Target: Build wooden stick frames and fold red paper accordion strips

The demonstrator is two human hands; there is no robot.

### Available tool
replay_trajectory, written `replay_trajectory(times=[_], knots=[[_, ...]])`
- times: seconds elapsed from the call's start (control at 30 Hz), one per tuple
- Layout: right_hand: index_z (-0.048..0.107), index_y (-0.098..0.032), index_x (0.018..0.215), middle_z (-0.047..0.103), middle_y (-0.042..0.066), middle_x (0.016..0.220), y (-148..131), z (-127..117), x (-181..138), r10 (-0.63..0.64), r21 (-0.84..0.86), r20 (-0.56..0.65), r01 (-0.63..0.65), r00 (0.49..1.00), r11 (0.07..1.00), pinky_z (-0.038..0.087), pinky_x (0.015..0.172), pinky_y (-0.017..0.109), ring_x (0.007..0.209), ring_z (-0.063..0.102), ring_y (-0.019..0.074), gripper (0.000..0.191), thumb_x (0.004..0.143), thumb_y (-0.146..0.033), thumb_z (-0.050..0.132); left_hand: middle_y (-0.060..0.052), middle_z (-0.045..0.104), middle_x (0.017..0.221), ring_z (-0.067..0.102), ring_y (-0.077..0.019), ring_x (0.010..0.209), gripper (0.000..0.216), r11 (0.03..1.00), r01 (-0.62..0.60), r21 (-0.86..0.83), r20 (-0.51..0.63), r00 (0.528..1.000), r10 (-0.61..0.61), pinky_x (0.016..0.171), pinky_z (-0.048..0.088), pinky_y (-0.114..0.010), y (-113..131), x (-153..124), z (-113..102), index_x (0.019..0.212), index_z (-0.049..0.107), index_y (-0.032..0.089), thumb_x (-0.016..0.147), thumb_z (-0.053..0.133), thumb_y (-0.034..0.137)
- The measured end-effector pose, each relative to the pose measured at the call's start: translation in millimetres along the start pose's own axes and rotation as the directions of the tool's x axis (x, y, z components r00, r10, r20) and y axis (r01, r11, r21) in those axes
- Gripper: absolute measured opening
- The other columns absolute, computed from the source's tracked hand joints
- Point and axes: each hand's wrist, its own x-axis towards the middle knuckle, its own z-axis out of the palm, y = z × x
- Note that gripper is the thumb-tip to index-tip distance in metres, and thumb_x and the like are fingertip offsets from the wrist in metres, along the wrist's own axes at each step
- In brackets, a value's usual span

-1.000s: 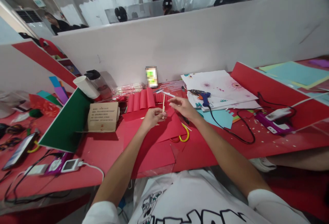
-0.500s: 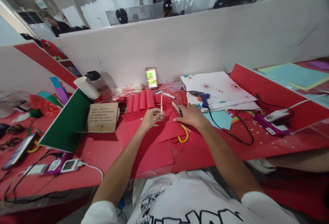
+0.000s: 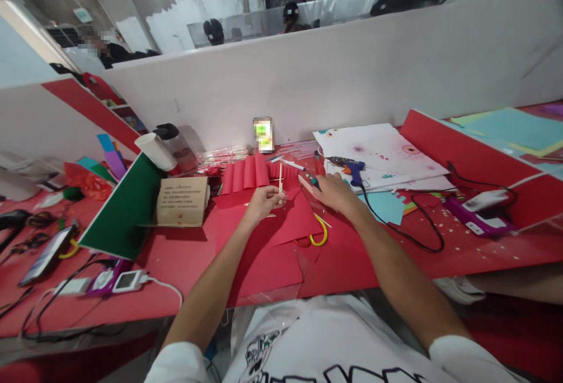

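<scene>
My left hand (image 3: pixel 264 202) pinches a thin pale wooden stick (image 3: pixel 280 176) and holds it upright above red paper sheets (image 3: pixel 259 263). To its right, my right hand (image 3: pixel 336 192) is closed around a slim tool with a dark teal part (image 3: pixel 314 181); its exact kind is hard to make out. Beneath that hand, scissors with yellow handles (image 3: pixel 320 234) lie partly hidden by the red paper. Just behind my left hand stand red paper rolls (image 3: pixel 244 173) in a row. Small pale stick pieces lie on the paper near my left fingers.
A blue glue gun (image 3: pixel 352 167) rests on white patterned sheets (image 3: pixel 387 151), its black cord trailing right. At left are an open cardboard box (image 3: pixel 182 201), a green board (image 3: pixel 125 213) and a bottle (image 3: pixel 176 145). A phone (image 3: pixel 264 135) leans against the white partition (image 3: pixel 281 78).
My right fingers, more spread before, have drawn in around the slim tool. My left hand keeps the stick upright. The whole view has shifted slightly.
</scene>
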Motion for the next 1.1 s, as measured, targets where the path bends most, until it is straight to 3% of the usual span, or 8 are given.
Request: replay_trajectory(times=[0.13,0.23,0.7,1.1], knots=[[0.058,-0.018,0.137,0.068,0.016,0.121,0.4,-10.5,2.3,-0.224,0.235,-0.196,0.267,0.955,0.934,0.040,0.106,0.048,0.116,0.060,0.0316,0.047,0.102,-0.041,0.038,-0.007,0.075,0.082,0.072,-0.0168,0.078,0.032,0.999,-0.035,0.021,0.025,0.999,0.035,0.081,0.059,-0.033,1.7,-2.1,-2.7,0.083,0.068,0.012,0.072,0.084,0.037],[0.050,-0.022,0.146,0.064,0.012,0.132,-2.1,-14.0,0.0,-0.292,0.419,-0.235,0.368,0.927,0.830,0.042,0.108,0.045,0.123,0.058,0.0279,0.049,0.101,-0.039,0.040,-0.007,0.075,0.081,0.071,-0.0163,0.078,0.031,0.999,-0.044,0.022,0.031,0.999,0.044,0.079,0.059,-0.031,4.0,-2.7,-4.9,0.082,0.068,0.012,0.073,0.083,0.037],[0.058,-0.025,0.140,0.057,0.010,0.145,11.8,-13.2,-1.8,-0.428,0.616,0.038,0.316,0.903,0.721,0.041,0.113,0.047,0.134,0.054,0.0267,0.050,0.093,-0.042,0.054,-0.008,0.074,0.081,0.071,-0.0156,0.075,0.027,0.997,0.008,0.076,0.143,0.990,-0.019,0.078,0.060,-0.031,9.0,-5.8,-7.3,0.085,0.070,0.010,0.078,0.082,0.033],[0.057,-0.025,0.142,0.057,0.009,0.146,12.3,-18.0,-2.5,-0.466,0.704,0.078,0.282,0.881,0.651,0.040,0.113,0.046,0.135,0.053,0.0271,0.052,0.094,-0.044,0.056,-0.009,0.075,0.085,0.073,-0.0154,0.078,0.025,0.997,0.077,0.016,0.145,0.986,-0.079,0.088,0.058,-0.035,22.9,-15.7,-4.4,0.086,0.070,0.011,0.079,0.082,0.031]])
